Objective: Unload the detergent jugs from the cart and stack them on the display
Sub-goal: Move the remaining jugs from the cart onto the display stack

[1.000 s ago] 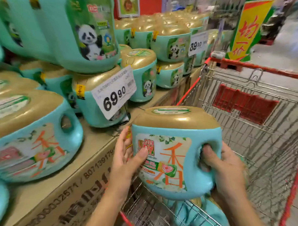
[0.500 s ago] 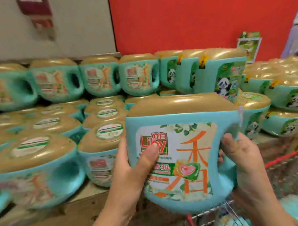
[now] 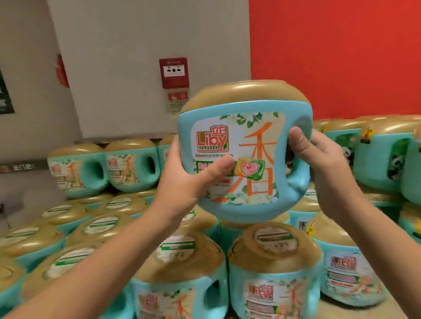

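A teal detergent jug (image 3: 251, 198) with a gold lid and a Liby label is held up in the air above the display, roughly upright. My left hand (image 3: 188, 179) grips its left side, thumb across the label. My right hand (image 3: 321, 160) grips the handle on its right side, thumb through the handle hole. Directly below it sit two stacked jugs (image 3: 275, 271) of the same kind in the front row. The cart is out of view.
Rows of teal jugs with gold lids (image 3: 92, 225) fill the display to the left and behind, with a raised back row (image 3: 131, 164). Panda-labelled jugs (image 3: 381, 160) are stacked at the right. A grey wall with a red alarm box (image 3: 174, 72) and a red wall stand behind.
The jug has gone from over the cart up and forward over the display; my arms are now stretched out. The view has swung from the cart to the back wall.
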Tool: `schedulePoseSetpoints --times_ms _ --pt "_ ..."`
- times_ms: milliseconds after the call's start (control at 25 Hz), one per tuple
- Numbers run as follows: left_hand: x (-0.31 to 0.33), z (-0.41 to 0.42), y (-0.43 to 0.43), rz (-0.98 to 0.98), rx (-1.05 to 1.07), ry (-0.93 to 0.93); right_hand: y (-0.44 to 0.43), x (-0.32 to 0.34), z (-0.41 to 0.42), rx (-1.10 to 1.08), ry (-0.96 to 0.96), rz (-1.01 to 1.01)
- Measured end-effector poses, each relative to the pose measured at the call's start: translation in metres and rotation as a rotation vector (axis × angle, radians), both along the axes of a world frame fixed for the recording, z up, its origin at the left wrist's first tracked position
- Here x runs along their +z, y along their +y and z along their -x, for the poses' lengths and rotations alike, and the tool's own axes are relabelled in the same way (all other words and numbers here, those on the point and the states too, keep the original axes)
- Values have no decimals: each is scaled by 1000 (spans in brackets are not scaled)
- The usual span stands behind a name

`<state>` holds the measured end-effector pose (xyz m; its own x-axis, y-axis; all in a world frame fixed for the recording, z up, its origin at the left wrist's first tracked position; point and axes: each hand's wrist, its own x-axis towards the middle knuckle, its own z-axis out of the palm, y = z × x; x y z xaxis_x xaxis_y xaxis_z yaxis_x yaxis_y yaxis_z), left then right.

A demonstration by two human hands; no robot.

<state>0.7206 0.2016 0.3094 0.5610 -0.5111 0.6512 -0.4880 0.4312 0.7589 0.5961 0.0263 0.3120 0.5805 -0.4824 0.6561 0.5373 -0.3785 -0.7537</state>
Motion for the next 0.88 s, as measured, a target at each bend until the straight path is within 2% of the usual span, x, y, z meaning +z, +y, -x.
schedulePoseSetpoints --times_ms 200,400,640,880 --pt "6 -64 -24 -92 87 -76 -25 22 -52 49 230 151" --pt "1 -121 -63 -354 224 -100 -69 18 -102 -78 258 102" --pt "-16 -159 -106 -527 264 -128 -113 -7 -133 -81 376 106" --pt "-38 -173 -132 -557 252 -128 -136 -32 -145 -109 432 117"
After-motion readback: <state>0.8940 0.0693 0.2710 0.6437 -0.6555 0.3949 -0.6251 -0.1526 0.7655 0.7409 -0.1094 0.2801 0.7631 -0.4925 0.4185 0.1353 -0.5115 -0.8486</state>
